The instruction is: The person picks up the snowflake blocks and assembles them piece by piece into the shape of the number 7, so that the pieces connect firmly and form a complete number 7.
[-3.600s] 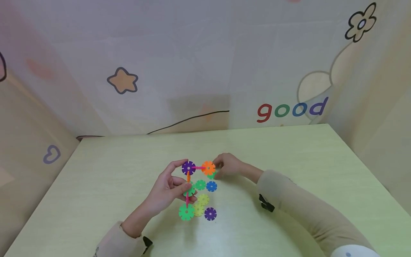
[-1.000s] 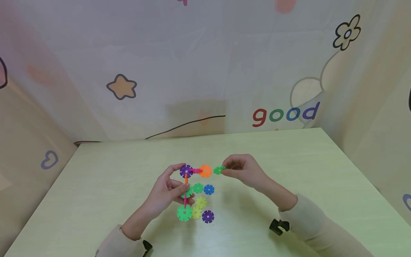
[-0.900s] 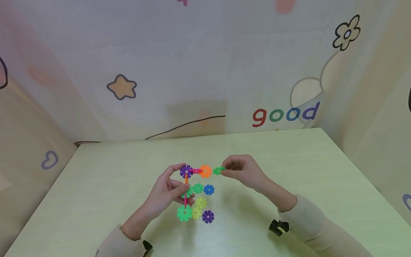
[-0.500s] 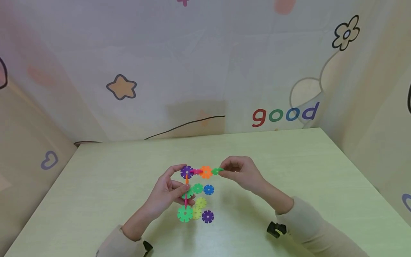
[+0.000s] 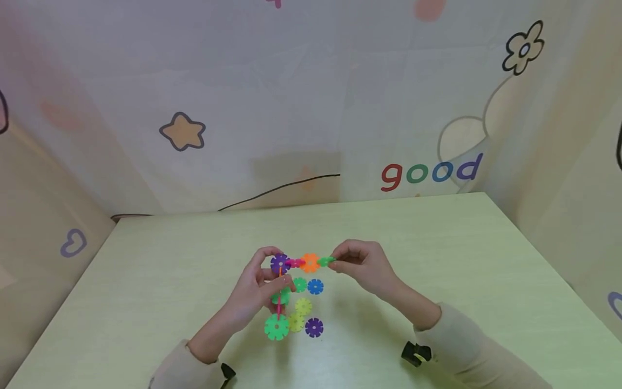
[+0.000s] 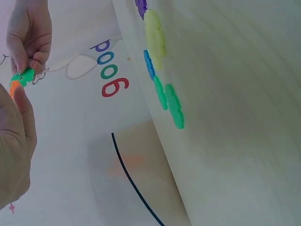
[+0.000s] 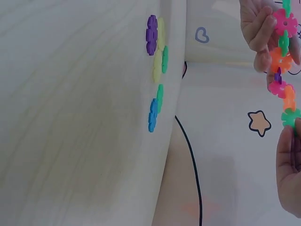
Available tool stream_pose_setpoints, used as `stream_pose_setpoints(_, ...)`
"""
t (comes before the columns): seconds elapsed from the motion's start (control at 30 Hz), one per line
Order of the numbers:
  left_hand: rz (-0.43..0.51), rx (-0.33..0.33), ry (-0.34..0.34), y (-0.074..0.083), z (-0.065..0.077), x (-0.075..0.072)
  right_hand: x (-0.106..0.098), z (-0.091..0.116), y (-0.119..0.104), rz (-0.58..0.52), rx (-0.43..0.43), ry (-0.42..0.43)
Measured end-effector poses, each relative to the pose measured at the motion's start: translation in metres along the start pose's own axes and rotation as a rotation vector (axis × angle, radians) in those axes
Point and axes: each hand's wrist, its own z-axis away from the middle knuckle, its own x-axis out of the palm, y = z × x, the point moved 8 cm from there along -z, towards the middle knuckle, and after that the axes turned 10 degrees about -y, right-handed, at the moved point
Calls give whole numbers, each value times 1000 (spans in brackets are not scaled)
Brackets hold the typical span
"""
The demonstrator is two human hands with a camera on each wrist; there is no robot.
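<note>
My left hand [image 5: 252, 292] grips an L-shaped chain of interlocking notched plastic discs, its thumb across the upright side. A green disc [image 5: 276, 327] forms the lower end; a purple disc [image 5: 280, 263] is at the corner. From there a pink disc [image 5: 294, 263] seen edge-on leads to an orange disc [image 5: 310, 262]. My right hand [image 5: 364, 267] pinches another green disc [image 5: 325, 261] between thumb and fingertips, its near edge meeting the orange disc. In the right wrist view, this green disc [image 7: 290, 117] lines up with the chain's end, above the table.
Loose discs lie on the pale table [image 5: 194, 259] below the chain: green [image 5: 300, 284], blue [image 5: 315, 286], two yellow, one [image 5: 303, 306] above the other, and purple [image 5: 313, 327]. A printed curtain [image 5: 291, 108] hangs behind the table's far edge.
My right hand has lifted the green disc from near the orange one, turned it nearly edge-on and brought it leftward against the orange disc. My left thumb has shifted on the chain.
</note>
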Motion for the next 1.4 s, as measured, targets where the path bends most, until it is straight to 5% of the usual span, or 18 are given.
stream_pose_setpoints(0.33, -67, 51, -3, 7, -6, 6, 10, -1, -6, -13, -87, -14)
stream_pose_setpoints(0.9, 13, 37, 94, 3, -5, 8, 20, 9, -28, 88, -342, 60)
stream_pose_setpoints(1.4, 33, 5, 130, -2, -1, -5, 16, 2, -14, 141, -243, 9)
